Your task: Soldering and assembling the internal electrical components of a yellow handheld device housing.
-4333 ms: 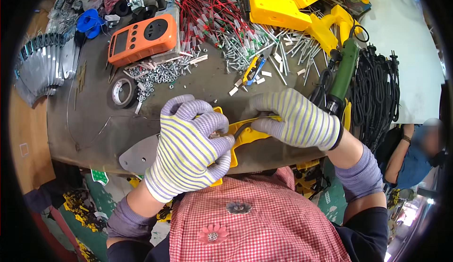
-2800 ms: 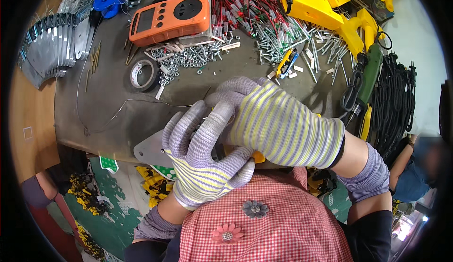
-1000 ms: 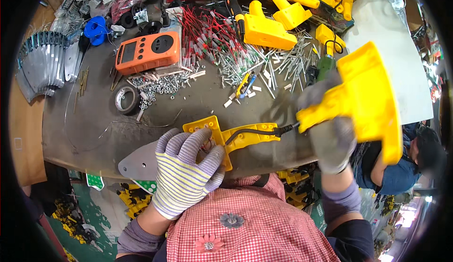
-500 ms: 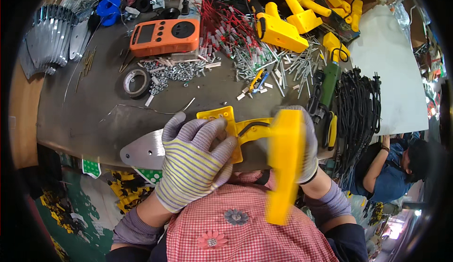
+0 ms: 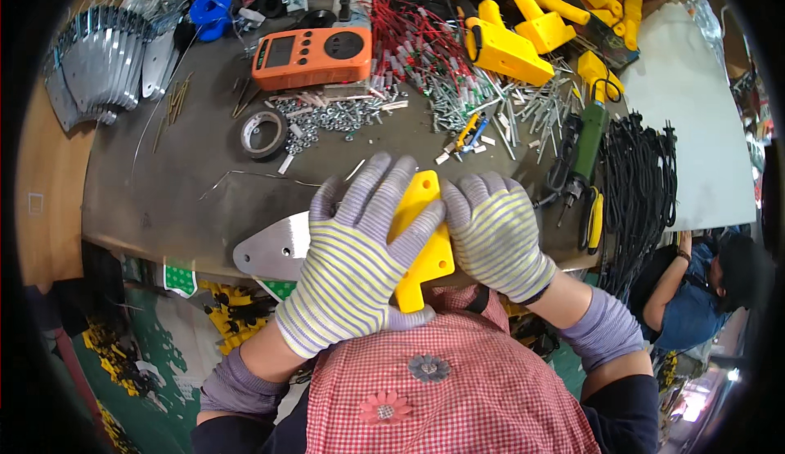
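Observation:
A yellow plastic tool housing with small round holes stands between my hands at the table's front edge. My left hand, in a striped knit glove, grips its left side, thumb below and fingers across the top. Closed against its right side is my gloved right hand, which covers the housing's handle. The inside of the housing is hidden. From under my left hand a flat metal plate with holes sticks out to the left.
Behind my hands are an orange meter, a tape roll, loose nuts and screws. To the right lie a green electric screwdriver and black cords. More yellow housings sit at the back. A co-worker is at far right.
My right hand has brought the second yellow half, formerly held apart, onto the half in my left hand. The black cord inside is now covered. The whole view has shifted slightly.

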Available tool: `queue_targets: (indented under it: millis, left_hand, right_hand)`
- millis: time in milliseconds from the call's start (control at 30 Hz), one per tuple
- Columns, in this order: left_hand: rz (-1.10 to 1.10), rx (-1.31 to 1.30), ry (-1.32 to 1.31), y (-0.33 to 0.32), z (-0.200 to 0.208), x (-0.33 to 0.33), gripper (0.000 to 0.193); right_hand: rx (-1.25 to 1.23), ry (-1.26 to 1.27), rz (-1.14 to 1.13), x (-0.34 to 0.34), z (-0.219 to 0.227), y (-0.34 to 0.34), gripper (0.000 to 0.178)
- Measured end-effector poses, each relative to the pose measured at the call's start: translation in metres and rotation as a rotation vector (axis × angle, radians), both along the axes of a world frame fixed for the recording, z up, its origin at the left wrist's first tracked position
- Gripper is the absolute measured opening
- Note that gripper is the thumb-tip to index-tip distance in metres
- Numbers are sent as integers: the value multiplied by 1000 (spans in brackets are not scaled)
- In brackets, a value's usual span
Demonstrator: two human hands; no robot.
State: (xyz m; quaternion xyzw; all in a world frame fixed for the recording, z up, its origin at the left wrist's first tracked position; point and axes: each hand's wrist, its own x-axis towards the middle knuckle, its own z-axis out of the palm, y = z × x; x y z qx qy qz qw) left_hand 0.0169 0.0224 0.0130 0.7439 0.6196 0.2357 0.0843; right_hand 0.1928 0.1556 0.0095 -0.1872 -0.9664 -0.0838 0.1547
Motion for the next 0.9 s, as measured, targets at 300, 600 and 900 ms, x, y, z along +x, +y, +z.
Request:
queue_targets:
  millis: [300,600,900]
  left_hand:
    - [24,11,105,-1,-7,0,104]
    - [37,43,94,0,-5,7,102]
    - [8,85,134,-4,-9,1,103]
  right_hand:
    - [-461,-357,-5,13,25,40,45]
    - [-828,-122,384,23,15,86,38]
    - [-620,-17,-304,2,5,39,34]
